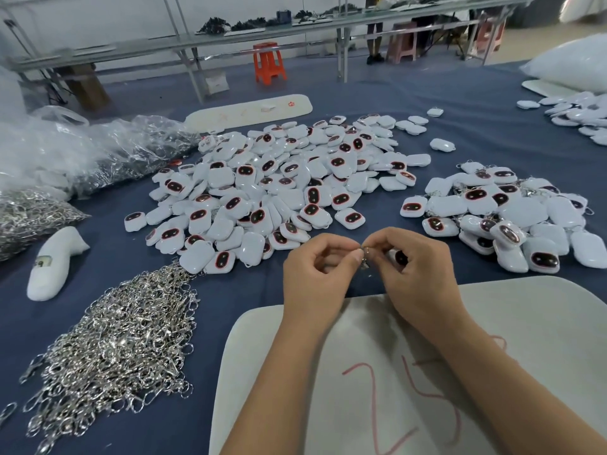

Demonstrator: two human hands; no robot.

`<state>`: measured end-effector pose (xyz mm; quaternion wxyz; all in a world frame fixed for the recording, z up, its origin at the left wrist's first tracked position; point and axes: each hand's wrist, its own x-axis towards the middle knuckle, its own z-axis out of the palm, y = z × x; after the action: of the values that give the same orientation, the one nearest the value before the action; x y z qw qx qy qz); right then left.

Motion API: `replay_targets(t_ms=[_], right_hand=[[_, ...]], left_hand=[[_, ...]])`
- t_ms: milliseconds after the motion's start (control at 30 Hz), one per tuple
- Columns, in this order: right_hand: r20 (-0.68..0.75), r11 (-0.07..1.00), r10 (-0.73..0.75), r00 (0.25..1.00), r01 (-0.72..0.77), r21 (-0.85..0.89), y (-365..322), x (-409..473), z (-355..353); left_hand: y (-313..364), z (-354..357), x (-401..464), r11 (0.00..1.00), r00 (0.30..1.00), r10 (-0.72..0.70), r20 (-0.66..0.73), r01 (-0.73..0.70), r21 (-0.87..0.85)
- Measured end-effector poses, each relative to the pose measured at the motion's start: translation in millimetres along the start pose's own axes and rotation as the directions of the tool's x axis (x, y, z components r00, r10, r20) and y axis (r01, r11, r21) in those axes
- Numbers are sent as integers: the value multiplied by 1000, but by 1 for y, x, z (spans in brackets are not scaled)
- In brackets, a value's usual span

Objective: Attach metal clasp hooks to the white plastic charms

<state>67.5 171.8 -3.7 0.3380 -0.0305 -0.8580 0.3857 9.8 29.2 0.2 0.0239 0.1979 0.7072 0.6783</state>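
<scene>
Meanwhile, clear bags (108, 149) at ten o'clock are holding hooks; both hands, left (317, 274) and right (415, 270), are pinching one clasp hook (365, 254), the right also gripping a charm (399, 256).

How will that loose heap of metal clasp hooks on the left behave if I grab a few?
The heap of clasp hooks looks tangled, loops and hooks interlocked, so one will probably drag neighbours along. They seem thin, stiff metal, likely light singly. Their shiny finish suggests they slip easily on the blue cloth.
</scene>
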Motion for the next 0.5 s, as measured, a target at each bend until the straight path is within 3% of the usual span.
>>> replay_targets(t_ms=[167, 500], right_hand=[[7, 996, -37, 999, 38, -77, -1, -1, 2], [-25, 993, -76, 997, 73, -90, -5, -1, 1]], left_hand=[[0, 0, -1, 998, 998, 12, 69, -16, 54], [-2, 2, -1, 993, 999, 19, 45, -25, 118]])
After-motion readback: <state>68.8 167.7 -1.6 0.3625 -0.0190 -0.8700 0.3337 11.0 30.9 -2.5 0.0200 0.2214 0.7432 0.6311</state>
